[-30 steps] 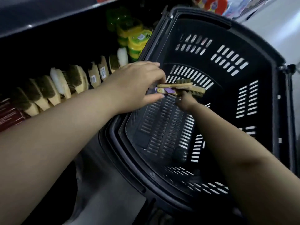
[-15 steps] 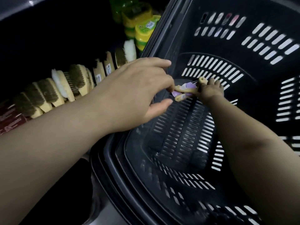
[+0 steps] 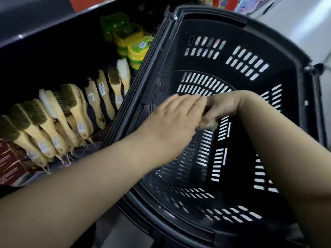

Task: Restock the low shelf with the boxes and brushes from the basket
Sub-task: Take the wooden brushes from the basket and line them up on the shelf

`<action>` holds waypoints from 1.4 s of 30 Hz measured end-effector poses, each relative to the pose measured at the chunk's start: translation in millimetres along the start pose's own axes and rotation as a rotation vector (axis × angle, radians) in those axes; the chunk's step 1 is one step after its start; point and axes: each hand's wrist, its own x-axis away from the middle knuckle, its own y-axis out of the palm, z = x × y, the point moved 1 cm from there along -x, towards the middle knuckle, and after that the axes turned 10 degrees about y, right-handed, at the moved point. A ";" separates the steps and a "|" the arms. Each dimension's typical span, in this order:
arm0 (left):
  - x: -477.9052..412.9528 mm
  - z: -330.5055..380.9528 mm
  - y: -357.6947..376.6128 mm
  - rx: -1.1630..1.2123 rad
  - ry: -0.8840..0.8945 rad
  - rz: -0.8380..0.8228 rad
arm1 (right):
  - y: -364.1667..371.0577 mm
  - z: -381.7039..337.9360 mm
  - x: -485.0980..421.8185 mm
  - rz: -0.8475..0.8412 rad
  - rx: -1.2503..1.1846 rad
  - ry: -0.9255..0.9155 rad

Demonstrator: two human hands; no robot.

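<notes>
The black slotted basket point(image 3: 279, 51) fills the right of the view, and its visible floor is bare apart from what my hands hold. Both hands meet over its middle. My right hand point(image 3: 223, 106) is curled around wooden brushes point(image 3: 212, 126), of which only a pale tip shows under the fingers. My left hand point(image 3: 177, 119) lies flat against them with its fingers together, touching the right hand. On the low shelf to the left, a row of wooden-handled brushes point(image 3: 75, 111) stands tilted, with red boxes point(image 3: 10, 163) at the near end.
Green and yellow round tubs point(image 3: 134, 49) are stacked at the far end of the shelf, beside the basket's left rim. A dark shelf board point(image 3: 35, 25) overhangs the brushes. Colourful packages point(image 3: 231, 2) show past the basket's far rim.
The brushes, plainly visible in my right hand before, are now almost covered by both hands. My left hand has closed in over them. The view has pulled back.
</notes>
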 end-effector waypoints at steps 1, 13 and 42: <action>-1.6 -1.1 4.5 0.104 -0.115 -0.062 | -1.4 -4.2 6.4 -0.037 -0.027 -0.043; 1.7 -17.3 21.4 1.186 -0.828 -0.068 | -16.1 40.6 -41.3 0.331 -0.680 -0.304; 3.1 -19.8 19.5 1.070 -0.803 0.080 | 63.4 94.7 -100.2 0.581 0.593 0.488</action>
